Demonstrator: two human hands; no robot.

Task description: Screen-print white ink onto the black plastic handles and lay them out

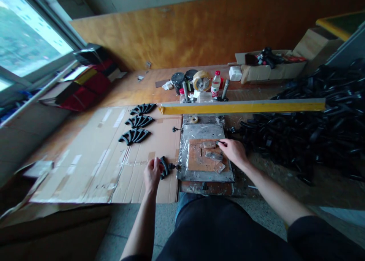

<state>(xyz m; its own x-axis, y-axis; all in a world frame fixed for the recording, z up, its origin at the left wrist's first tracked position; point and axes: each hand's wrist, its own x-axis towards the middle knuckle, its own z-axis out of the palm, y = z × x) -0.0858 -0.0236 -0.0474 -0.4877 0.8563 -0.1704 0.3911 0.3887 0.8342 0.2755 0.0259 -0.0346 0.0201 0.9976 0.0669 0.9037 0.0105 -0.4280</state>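
My left hand [152, 173] is above the cardboard, fingers closed at a black curved piece [164, 169], which looks like a plastic or rubber handle. Part of that piece is hidden by the fingers. My right hand [234, 152] reaches over a metal plate fixture [185, 150], its thumb and finger pinched on a small dark piece [218, 142], too small to name. Beside those fingertips, clear blocks [213, 156] lie on a brown board [195, 162] on the plate. Farther left, several more black curved pieces [138, 121] are laid in three fanned groups.
A yellow-and-grey bar [242, 107] spans above the plate's far side. Black pieces [285, 139] are heaped at the right. Behind stand a tape roll [201, 81], a bottle [216, 84], dark jars [178, 80] and an open carton [270, 71]. Black knobs [172, 166] stick out from the fixture.
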